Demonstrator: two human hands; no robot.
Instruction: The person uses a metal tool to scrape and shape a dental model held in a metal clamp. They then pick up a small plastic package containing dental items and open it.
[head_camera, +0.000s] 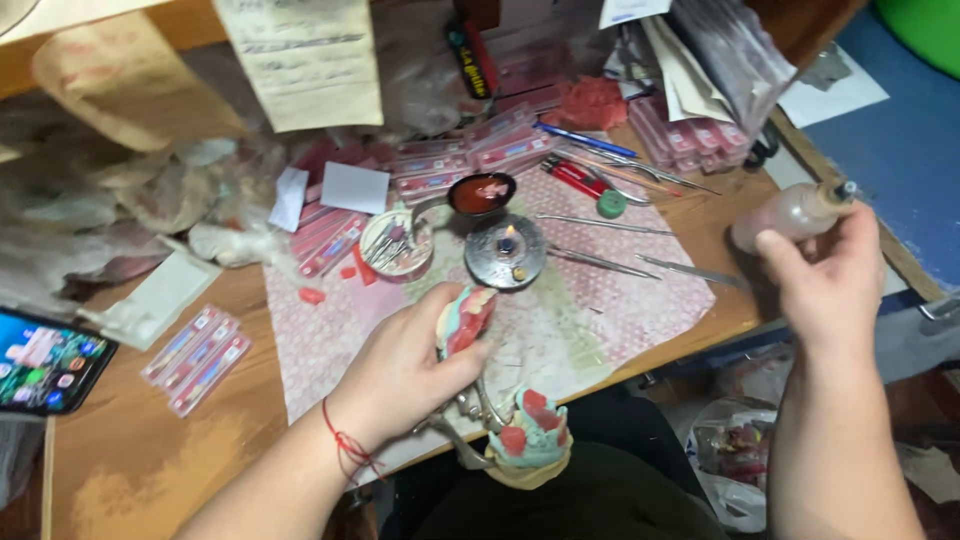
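My left hand (400, 370) grips a dental model with pink wax and teeth (465, 318), mounted on a metal articulator (470, 415). The articulator's lower cast, pale green with red wax blocks (530, 435), hangs over the table's front edge. My right hand (825, 285) holds a small translucent squeeze bottle (790, 215) with a dark nozzle, out to the right past the table corner. A small lit burner (506, 250) stands on the patterned mat (620, 310), just beyond the model.
Behind the burner are a spoon of red wax (482, 193), a round dish of small tools (395, 245), several long metal instruments (610, 225) and a red lighter (578, 180). Flat pink tooth cards (195, 358) lie left, near a phone (45, 362). Papers and bags crowd the back.
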